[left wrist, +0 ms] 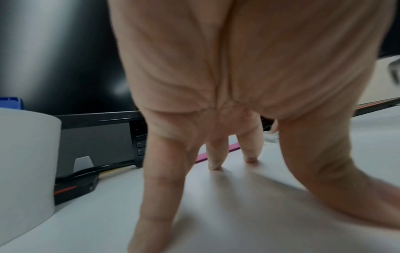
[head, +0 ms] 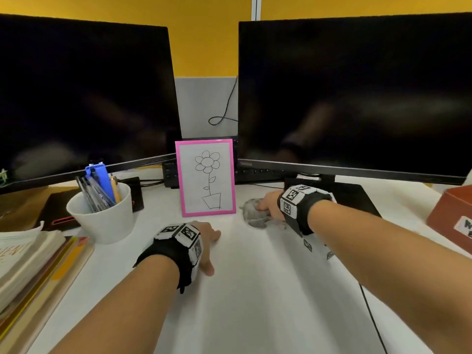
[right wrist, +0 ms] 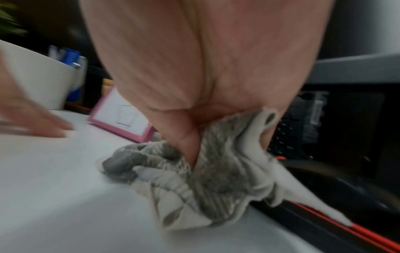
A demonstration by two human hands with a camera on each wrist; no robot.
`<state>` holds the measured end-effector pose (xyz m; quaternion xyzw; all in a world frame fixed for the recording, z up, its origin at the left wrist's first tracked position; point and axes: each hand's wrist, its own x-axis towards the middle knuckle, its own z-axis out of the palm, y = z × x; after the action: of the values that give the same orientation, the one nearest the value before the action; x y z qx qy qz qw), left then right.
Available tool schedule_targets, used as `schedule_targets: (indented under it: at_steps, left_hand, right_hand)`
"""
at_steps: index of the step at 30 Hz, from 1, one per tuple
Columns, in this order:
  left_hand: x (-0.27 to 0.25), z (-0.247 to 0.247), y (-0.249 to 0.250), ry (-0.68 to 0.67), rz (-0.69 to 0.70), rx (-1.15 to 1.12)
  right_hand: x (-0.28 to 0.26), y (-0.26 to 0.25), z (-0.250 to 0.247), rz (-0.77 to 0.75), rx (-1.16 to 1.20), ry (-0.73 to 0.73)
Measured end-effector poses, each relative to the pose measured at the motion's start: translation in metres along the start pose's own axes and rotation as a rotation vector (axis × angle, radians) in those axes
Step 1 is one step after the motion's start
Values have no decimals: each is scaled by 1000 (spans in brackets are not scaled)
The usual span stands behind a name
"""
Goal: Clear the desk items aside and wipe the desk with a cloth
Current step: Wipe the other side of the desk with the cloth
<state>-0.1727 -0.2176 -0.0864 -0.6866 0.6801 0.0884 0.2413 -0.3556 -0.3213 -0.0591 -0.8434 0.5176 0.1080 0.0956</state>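
My right hand (head: 268, 205) grips a crumpled grey-and-white cloth (head: 254, 213) against the white desk (head: 255, 290), just right of the pink-framed flower drawing (head: 206, 177). In the right wrist view the thumb digs into the bunched cloth (right wrist: 205, 172) beside a monitor base. My left hand (head: 208, 245) lies flat on the desk in front of the frame, fingers spread; the left wrist view shows its fingertips (left wrist: 214, 166) pressing the desk surface, holding nothing.
A white cup (head: 104, 213) of pens stands left of the frame, with stacked books (head: 30, 267) at the left edge. Two dark monitors (head: 84, 98) fill the back. A brown box (head: 452, 213) sits at the right, and a black cable (head: 370, 315) runs along the desk.
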Motion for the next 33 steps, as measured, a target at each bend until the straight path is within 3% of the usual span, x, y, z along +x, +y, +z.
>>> schedule_targets:
  at_steps: [2,5,7,11,14,16,19,26,28,31,33]
  left_hand:
    - [-6,-2,3,-2,0,16]
    - [-16,-5,7,14,4,6]
    - [-20,-2,6,10,6,-26]
    - [-31,8,15,-21,20,-83]
    - [-39,8,34,-23,80,-38]
    - [-43,6,44,-35,107,-13]
    - [-43,5,47,-29,102,-6]
    - [-37,3,44,-34,63,-3]
    - [-37,3,46,-29,65,15]
    - [-38,4,47,-24,65,26]
    - [-40,5,48,-5,62,12]
  right_hand:
    - [-16,-3,8,-19,6,-58]
    - [-56,1,30,-303,-253,-67]
    - [-95,1,43,-381,-241,-77]
    - [-155,11,51,-367,-23,-218]
    - [-140,38,22,-178,172,-69]
    - [-122,55,12,-52,108,49]
    - [-103,54,25,-48,-180,49]
    - [-155,16,56,-316,-185,-162]
    - [-166,24,47,-264,-81,-185]
    - [-160,45,30,-104,-18,-5]
    - [-156,47,36,-28,-62,32]
